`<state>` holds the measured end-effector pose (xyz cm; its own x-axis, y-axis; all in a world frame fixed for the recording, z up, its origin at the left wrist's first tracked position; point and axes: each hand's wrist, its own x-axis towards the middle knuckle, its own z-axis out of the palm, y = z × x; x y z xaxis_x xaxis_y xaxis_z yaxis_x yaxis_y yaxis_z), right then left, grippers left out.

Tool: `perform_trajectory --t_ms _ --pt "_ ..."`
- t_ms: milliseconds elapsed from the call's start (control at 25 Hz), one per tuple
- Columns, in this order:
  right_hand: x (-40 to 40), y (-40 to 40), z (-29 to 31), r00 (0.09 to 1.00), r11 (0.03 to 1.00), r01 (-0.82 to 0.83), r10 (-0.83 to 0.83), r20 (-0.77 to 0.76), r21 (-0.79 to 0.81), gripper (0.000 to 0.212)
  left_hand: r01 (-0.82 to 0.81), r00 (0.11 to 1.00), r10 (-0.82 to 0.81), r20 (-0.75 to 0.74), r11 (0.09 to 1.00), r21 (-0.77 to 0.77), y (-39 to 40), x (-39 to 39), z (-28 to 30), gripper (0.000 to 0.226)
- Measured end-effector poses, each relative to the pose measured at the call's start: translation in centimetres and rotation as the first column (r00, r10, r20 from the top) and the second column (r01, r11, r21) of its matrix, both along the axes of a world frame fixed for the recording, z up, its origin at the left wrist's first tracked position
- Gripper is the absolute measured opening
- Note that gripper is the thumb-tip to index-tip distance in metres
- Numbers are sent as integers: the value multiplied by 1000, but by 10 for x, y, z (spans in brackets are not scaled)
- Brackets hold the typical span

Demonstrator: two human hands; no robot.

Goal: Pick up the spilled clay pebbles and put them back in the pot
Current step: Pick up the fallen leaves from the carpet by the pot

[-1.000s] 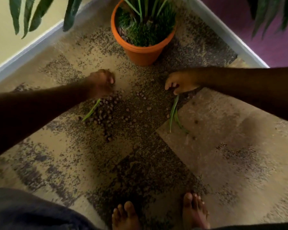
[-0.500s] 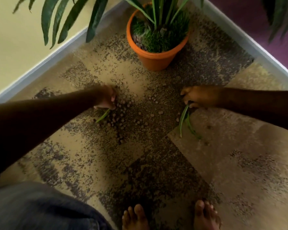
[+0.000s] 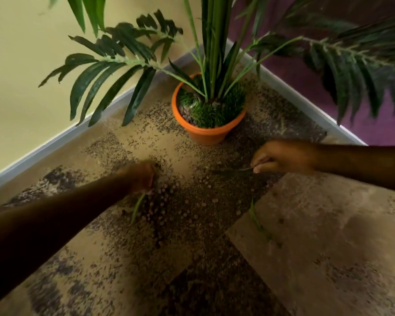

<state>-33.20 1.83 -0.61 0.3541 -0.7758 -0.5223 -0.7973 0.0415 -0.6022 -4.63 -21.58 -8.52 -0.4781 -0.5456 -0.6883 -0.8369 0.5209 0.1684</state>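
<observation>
Small brown clay pebbles (image 3: pixel 167 201) lie scattered on the carpet in front of the orange pot (image 3: pixel 205 134), which holds a tall green plant. My left hand (image 3: pixel 141 177) rests at the left edge of the pebble pile with its fingers curled down. It is blurred, and what it holds is hidden. To the right, apart from the pile, my right hand (image 3: pixel 283 158) pinches a thin green leaf (image 3: pixel 233 171) that points left over the carpet.
Two loose green leaves lie on the carpet, one (image 3: pixel 136 209) below my left hand and one (image 3: pixel 255 221) right of the pebbles. Palm fronds (image 3: pixel 114 71) hang over the corner. White skirting (image 3: pixel 55 142) and walls close in behind the pot.
The view has tilted up, so more of the plant shows and my feet are out of view. My right hand has lifted a leaf off the carpet. My left hand stays at the pebbles.
</observation>
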Motion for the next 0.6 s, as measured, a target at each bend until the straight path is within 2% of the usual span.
perform_trajectory --t_ms 40,80,120,160,200,240,320,440,520,600 --pt "-57 -44 25 1000 1000 8 -9 -25 -25 15 -21 999 20 29 999 43 -6 -1 4 13" --pt "-85 -61 20 991 975 89 -107 -76 -204 11 -48 999 46 18 995 92 -9 -2 12 4" --pt "-86 -49 18 971 962 200 -220 -89 -188 8 -57 998 60 -25 992 117 -16 -3 19 4" --pt "-100 -51 21 953 927 290 -303 -21 -236 6 -42 994 51 -93 994 97 -25 -3 27 5" --pt "-105 -48 18 912 888 408 -406 56 -211 6 -16 987 27 -156 997 73 -32 -6 39 5" --pt "-100 -39 14 909 898 415 -404 100 -149 9 -2 972 19 -233 997 73 -40 -9 48 5" --pt "-103 -41 11 811 816 573 -549 201 -83 19 -27 902 98 -420 985 171 -54 -18 68 9" --pt "-109 -49 8 780 797 602 -573 252 -49 17 -175 661 377 -649 918 355 -65 -40 89 20" --pt "-103 -56 8 799 808 582 -545 255 -96 14 -245 478 498 -724 867 434 -61 -56 92 16" --pt "-97 -66 14 799 804 583 -542 260 -116 15 -300 361 563 -743 825 480 -54 -71 91 7"
